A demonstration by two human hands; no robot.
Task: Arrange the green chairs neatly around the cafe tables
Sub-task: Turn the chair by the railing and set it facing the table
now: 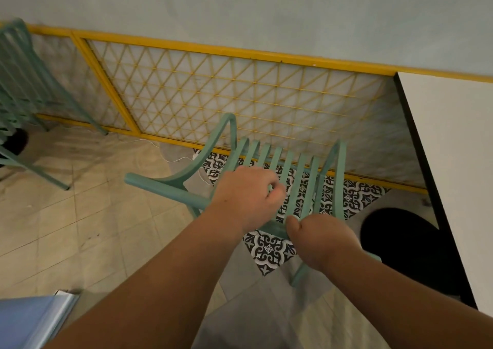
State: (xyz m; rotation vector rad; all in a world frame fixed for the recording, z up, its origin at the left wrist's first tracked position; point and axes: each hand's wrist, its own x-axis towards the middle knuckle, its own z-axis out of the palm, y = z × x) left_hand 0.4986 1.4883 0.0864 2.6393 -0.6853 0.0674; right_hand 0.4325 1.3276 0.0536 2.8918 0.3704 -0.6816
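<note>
A green slatted chair [298, 172] stands below me in the middle of the view, facing the yellow lattice wall panel [213, 92]. My left hand [246, 195] grips the top rail of its backrest, fingers curled over the slats. My right hand [324, 239] grips the same rail further right, thumb on top. A white cafe table [450, 146] with a dark edge stands just right of the chair. Another green chair [24, 82] stands at the far left against the wall.
The table's black round base [408, 247] sits on the floor right of the chair. A thin white cable [165, 152] trails along the floor by the wall. A blue-grey object [29, 319] fills the bottom left corner. Beige tiles lie to the left.
</note>
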